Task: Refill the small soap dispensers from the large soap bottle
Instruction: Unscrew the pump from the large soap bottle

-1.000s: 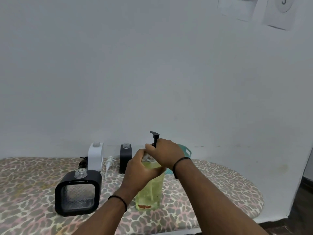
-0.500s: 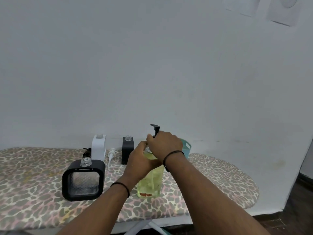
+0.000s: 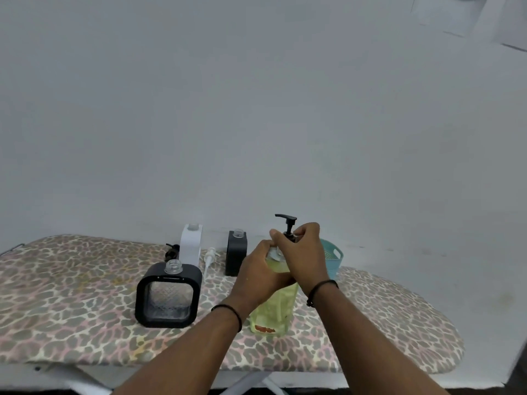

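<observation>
Soap, pale yellow-green and translucent, is filling most of the tall clear plastic bottle (image 3: 271,315) that is standing upright near the front edge of the leopard-print padded board (image 3: 71,315), directly before the person. The left hand (image 3: 256,276) is wrapping its fingers round the bottle's shoulder, apparently to brace it, while the right hand (image 3: 303,252) is pinching the collar of the black plastic pump head (image 3: 287,223) between thumb and curled fingers, a hold that suggests the top is being unscrewed so the soap can be poured. Both wrists are wearing thin dark bands.

Just left of the bottle, the square black-framed dispenser with a clear textured window (image 3: 168,299) is waiting with its threaded glass neck uncapped and facing up, evidently ready for filling. Behind it, near the wall, the slim white dispenser (image 3: 190,248) and the slim black dispenser (image 3: 236,255) are also standing open-necked. A loose white pump (image 3: 209,259) is lying between them on the fabric, and a dark pump (image 3: 172,250) is showing partly behind the white one. A small teal perforated plastic basket (image 3: 332,259) is sitting behind the right hand, against the plain pale wall (image 3: 256,109).
</observation>
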